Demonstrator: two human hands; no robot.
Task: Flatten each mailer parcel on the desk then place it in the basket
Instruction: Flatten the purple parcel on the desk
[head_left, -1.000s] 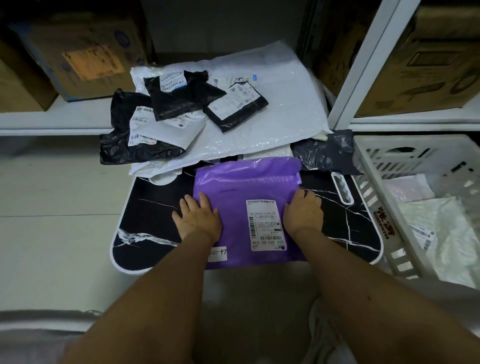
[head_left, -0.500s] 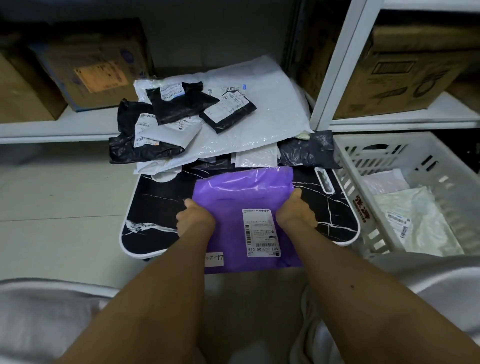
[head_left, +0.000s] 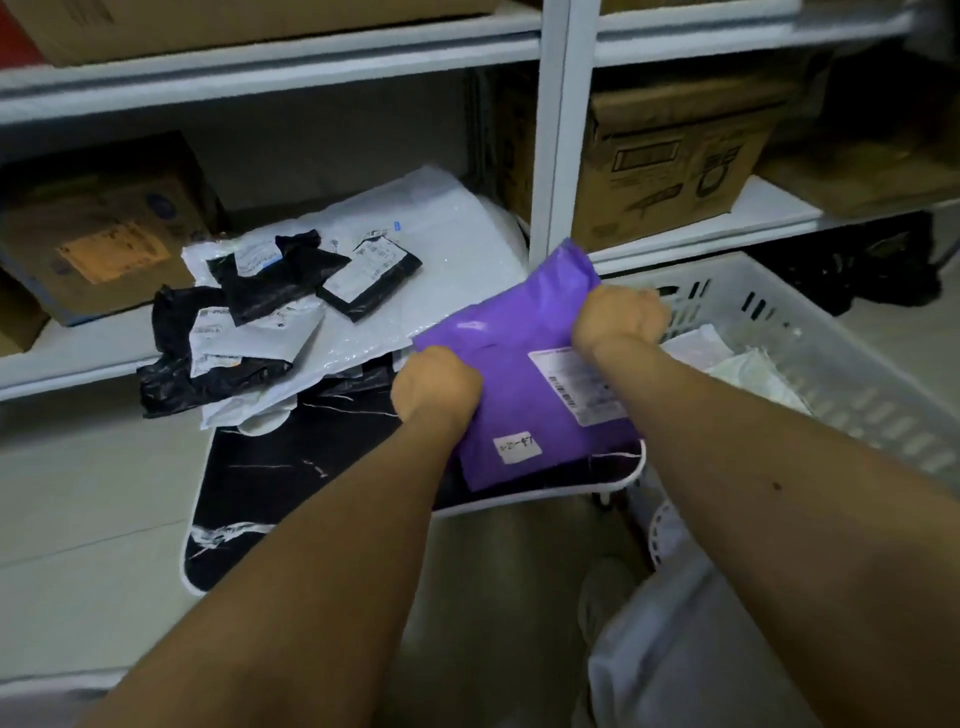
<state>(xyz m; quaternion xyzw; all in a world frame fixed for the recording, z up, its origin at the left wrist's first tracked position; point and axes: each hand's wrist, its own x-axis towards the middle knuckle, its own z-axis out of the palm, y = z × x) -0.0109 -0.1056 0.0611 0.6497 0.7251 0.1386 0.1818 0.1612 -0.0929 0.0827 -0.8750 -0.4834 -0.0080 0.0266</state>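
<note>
Both hands, left hand (head_left: 435, 383) and right hand (head_left: 619, 318), are gripping the flat purple plastic mailer (head_left: 524, 374) by its sides, tilting it toward the white slotted plastic basket (head_left: 810, 332) just beyond my right knuckles.

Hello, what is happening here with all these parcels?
A person is sorting mailer parcels. Both hands, left hand and right hand, grip the purple mailer, lifted and tilted toward the white basket on the right, which holds white parcels. Black and white mailers lie piled at the far end of the black marble desk.
</note>
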